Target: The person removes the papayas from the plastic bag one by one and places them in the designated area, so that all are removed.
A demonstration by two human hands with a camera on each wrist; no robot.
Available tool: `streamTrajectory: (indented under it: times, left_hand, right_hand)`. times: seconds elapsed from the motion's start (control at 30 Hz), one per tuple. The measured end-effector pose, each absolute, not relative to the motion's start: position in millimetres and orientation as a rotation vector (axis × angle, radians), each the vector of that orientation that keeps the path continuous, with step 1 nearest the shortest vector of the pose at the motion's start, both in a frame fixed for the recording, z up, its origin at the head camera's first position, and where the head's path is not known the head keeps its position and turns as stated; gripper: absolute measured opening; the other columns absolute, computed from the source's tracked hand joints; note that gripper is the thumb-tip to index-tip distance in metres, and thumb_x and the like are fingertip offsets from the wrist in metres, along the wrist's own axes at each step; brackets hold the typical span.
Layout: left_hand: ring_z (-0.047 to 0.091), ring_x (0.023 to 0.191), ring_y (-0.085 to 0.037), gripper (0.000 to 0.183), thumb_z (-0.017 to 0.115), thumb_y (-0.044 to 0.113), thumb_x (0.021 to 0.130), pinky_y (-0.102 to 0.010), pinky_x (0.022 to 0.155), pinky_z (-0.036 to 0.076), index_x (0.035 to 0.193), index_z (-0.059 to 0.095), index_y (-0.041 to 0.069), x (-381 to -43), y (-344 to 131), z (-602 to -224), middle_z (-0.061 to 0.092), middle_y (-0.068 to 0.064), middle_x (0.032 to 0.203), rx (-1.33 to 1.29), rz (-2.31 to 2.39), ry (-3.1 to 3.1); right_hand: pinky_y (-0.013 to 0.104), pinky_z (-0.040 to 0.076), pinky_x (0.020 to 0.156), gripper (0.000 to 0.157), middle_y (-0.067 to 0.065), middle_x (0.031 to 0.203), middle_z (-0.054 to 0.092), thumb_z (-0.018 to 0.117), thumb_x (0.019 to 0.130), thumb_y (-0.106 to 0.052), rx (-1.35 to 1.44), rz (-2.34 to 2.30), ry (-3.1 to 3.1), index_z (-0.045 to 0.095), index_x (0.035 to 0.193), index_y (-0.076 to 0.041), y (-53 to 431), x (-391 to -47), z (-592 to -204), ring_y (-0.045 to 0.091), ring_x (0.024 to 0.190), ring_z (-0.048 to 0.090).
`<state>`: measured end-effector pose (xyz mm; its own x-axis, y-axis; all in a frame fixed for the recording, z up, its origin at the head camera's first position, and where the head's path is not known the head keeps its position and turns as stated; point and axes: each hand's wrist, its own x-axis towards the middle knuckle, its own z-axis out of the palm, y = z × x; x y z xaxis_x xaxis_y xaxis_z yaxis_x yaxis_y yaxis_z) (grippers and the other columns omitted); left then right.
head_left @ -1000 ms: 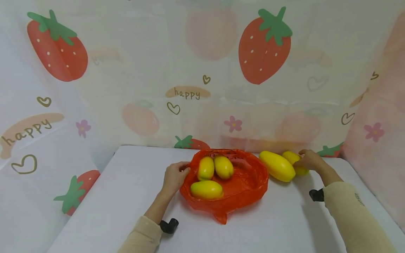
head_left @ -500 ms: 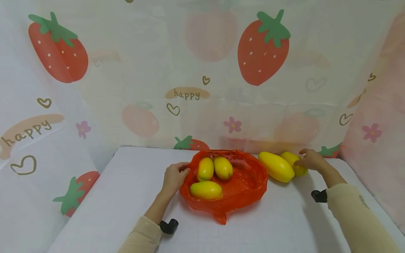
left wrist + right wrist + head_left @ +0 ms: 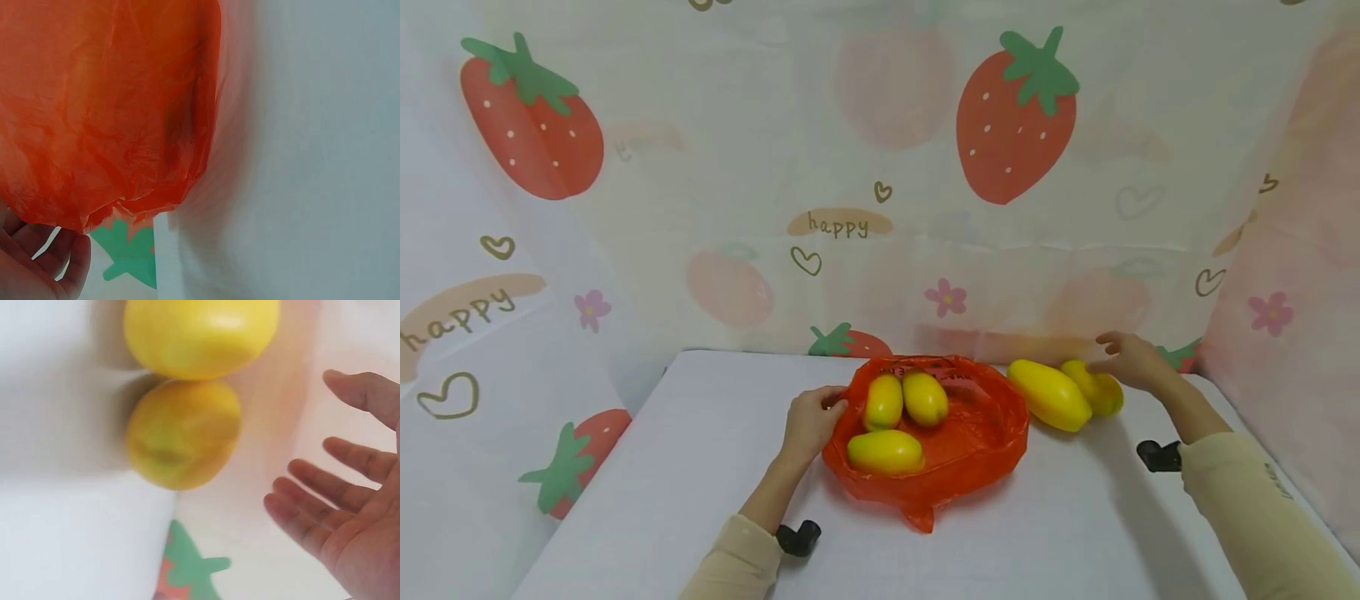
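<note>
A red plastic bag point(image 3: 925, 487) stands on the table with its mouth spread wide. Inside lie three yellow mangoes, one of them point(image 3: 886, 452) at the front. My left hand point(image 3: 810, 423) pinches the bag's left rim; in the left wrist view its fingers point(image 3: 75, 259) are at the edge of the red plastic point(image 3: 119, 125). To the right of the bag lies a large, long yellow fruit point(image 3: 1048, 395), against a smaller yellow mango point(image 3: 1103, 392). My right hand point(image 3: 1135, 360) is over that mango, fingers spread and holding nothing; the right wrist view shows a gap between hand and mango point(image 3: 181, 434).
White cloth covers the table point(image 3: 700, 467). Behind it rises a strawberry-print curtain point(image 3: 737, 167), close to the bag and the two loose fruits. A pink printed curtain point(image 3: 1300, 350) borders the right side. Each wrist carries a small black device.
My right hand has come up off the smaller mango, its fingers now apart from it. My left hand stays at the bag's rim. The head view has shifted slightly.
</note>
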<state>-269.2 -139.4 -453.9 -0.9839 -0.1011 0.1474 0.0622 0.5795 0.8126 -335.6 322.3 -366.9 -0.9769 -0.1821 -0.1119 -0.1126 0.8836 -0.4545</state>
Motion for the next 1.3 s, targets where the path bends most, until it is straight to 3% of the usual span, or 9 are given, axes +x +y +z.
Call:
streamTrajectory:
  times: [0.3, 0.6, 1.3]
  left_hand:
    - [0.063, 0.098, -0.025, 0.027, 0.061, 0.013, 0.095, -0.039, 0.091, 0.058, 0.120, 0.069, 0.006, -270.3, -139.5, -456.0, 0.071, -0.012, 0.110, 0.050, -1.370, -2.636]
    - [0.064, 0.098, -0.025, 0.026, 0.062, 0.013, 0.095, -0.039, 0.091, 0.057, 0.119, 0.070, 0.006, -270.0, -140.6, -457.3, 0.072, -0.012, 0.110, 0.051, -1.360, -2.636]
    - [0.065, 0.099, -0.026, 0.026, 0.061, 0.012, 0.095, -0.040, 0.091, 0.057, 0.118, 0.070, 0.005, -269.6, -139.5, -456.7, 0.072, -0.012, 0.111, 0.034, -1.359, -2.627]
  right_hand:
    - [0.058, 0.050, 0.096, 0.066, 0.035, 0.132, 0.051, 0.064, 0.092, -0.036, -0.381, -0.745, 2.929, 0.044, 0.138, 0.008, 293.1, -322.3, -350.1, 0.048, 0.116, 0.052]
    - [0.057, 0.049, 0.098, 0.058, 0.031, 0.131, 0.056, 0.065, 0.092, -0.029, -0.546, -0.817, 2.933, 0.049, 0.135, 0.006, 264.1, -312.2, -345.5, 0.044, 0.116, 0.056]
    - [0.051, 0.053, 0.097, 0.057, 0.021, 0.134, 0.055, 0.071, 0.089, -0.023, -0.746, -1.158, 2.701, 0.049, 0.138, -0.004, 183.5, -289.6, -362.6, 0.041, 0.120, 0.053]
